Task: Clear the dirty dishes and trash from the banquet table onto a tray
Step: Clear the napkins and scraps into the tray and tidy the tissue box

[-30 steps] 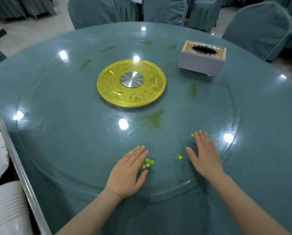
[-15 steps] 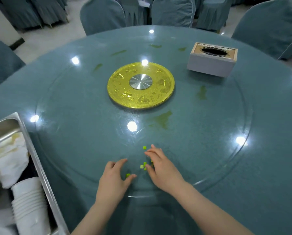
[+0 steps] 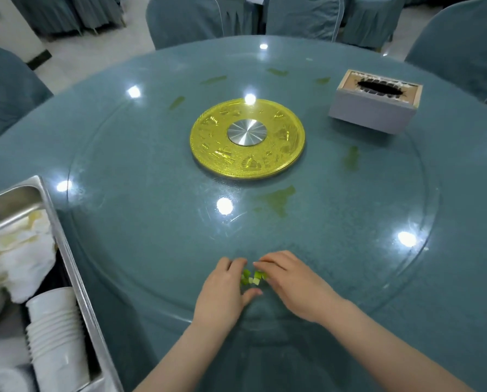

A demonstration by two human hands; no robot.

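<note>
- While both hands close in from either side, head view shows the green bits [image 3: 252, 278] heaped between them on the glass turntable [image 3: 151, 222], near the table's front edge.
- Left hand [image 3: 224, 295]: fingers curved, cupping the bits from the left, thumb below the heap; holds nothing clearly.
- Right hand [image 3: 292, 284]: fingers curved over the bits from the right, tips on or just at them; a pinch can't be told.
- Bits look tiny, light, loose, likely damp; judged easy to scatter or slip on glass. Best scooped together with cupped palms, not picked singly.
- Tray [image 3: 67, 250] at left edge, well apart from the bits: holds stacked white cups [image 3: 54, 335] and crumpled stained napkins [image 3: 21, 250].
- Tissue box [image 3: 374, 106] far right; its contents not visible.
- Gold disc [image 3: 248, 138] at centre; green smears [image 3: 277, 198] on glass.
</note>
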